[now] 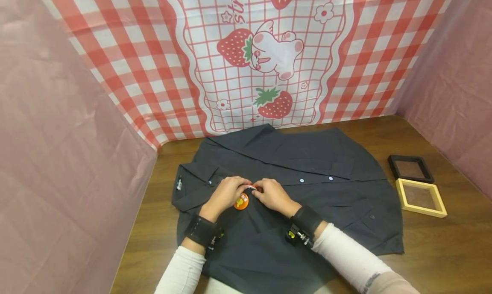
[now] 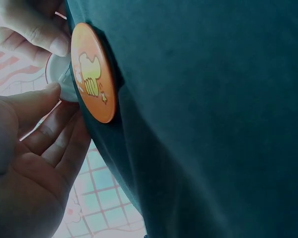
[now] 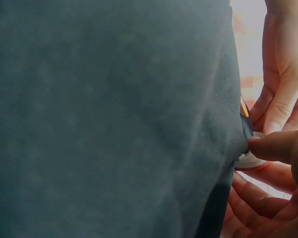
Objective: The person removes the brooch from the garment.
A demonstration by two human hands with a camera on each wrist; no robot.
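A dark button-up shirt (image 1: 276, 242) is spread on the table, its collar at the left. Pinned flat on its front is a round orange badge (image 1: 241, 201) with a yellow cartoon figure. Just beyond it, a second round pin badge (image 1: 251, 186) is turned so its pale back (image 2: 59, 74) and thin pin show in the left wrist view. My left hand (image 1: 226, 193) pinches this badge by its edge between thumb and fingers. From the other side, my right hand (image 1: 274, 195) pinches the badge's rim, thumb right at the bunched shirt cloth (image 3: 236, 144).
A black square frame (image 1: 411, 168) and a pale yellow frame (image 1: 421, 198) lie side by side on the wooden table (image 1: 461, 242) at the right. A red-and-white checked cloth (image 1: 134, 72) hangs behind, with pink curtains (image 1: 69, 157) along both sides.
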